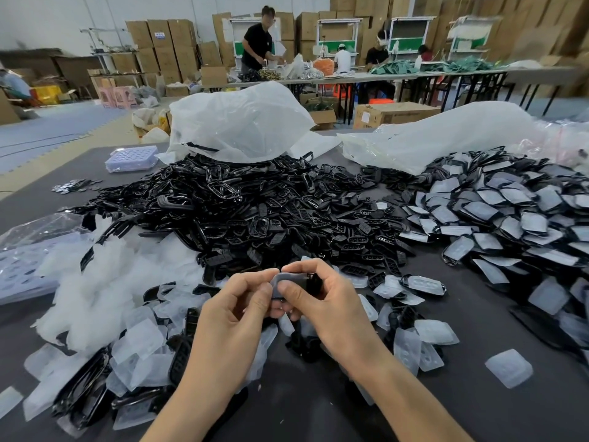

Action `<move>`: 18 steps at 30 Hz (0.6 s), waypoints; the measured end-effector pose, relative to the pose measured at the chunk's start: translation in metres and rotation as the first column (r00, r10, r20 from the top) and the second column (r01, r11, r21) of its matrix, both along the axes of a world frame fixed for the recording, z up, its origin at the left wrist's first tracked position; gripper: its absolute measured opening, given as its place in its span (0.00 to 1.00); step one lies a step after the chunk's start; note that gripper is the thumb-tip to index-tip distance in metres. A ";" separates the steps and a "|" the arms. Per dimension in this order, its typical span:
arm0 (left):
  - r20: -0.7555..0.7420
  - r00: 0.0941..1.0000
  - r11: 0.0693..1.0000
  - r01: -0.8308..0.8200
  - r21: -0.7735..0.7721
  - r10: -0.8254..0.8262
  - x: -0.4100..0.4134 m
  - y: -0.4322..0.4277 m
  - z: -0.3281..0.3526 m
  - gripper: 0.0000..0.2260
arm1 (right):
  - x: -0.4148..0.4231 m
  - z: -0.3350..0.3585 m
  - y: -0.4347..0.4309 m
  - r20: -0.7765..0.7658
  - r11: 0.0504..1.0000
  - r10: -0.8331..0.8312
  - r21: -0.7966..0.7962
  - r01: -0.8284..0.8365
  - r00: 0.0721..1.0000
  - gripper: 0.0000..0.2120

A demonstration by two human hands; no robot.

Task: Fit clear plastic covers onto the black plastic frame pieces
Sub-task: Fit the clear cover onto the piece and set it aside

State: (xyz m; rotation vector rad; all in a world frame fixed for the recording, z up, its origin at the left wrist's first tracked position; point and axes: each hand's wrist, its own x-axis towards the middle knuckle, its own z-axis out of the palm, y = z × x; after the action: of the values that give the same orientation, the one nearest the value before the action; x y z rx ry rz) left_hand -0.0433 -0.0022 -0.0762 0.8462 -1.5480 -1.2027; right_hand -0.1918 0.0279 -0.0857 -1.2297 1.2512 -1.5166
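Gripping left hand (236, 301): fingertips pinch the clear cover (288, 278) at its left end.
Gripping right hand (322, 296): curled, pinching cover and black frame (314, 281).

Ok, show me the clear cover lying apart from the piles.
In the head view, lower right: the clear cover lies alone on the dark table, right of the right hand.

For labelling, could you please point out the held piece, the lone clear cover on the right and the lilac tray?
held piece (293, 278), head view, its clear face
lone clear cover (509, 368), head view, its centre
lilac tray (132, 154), head view, its top face
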 end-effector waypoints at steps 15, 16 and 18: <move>0.173 0.985 0.997 -0.005 -0.077 0.019 0.001 0.001 0.001 0.19 | 0.000 0.000 0.002 -0.016 1.000 0.026 0.013 -0.026 1.000 0.08; 0.194 0.981 0.995 -0.012 -0.097 0.030 0.001 0.002 0.001 0.21 | 0.000 -0.001 0.001 -0.021 1.000 0.013 0.012 -0.013 1.000 0.08; 0.212 0.976 0.990 -0.023 -0.138 0.053 0.001 0.003 0.003 0.24 | 0.000 -0.002 0.000 -0.026 1.000 -0.008 0.008 0.008 1.000 0.08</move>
State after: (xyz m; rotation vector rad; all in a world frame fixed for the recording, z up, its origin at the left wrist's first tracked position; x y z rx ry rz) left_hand -0.0422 0.0009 -0.0733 0.9367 -1.7582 -0.9919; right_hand -0.1915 0.0279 -0.0877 -1.2440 1.2788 -1.5045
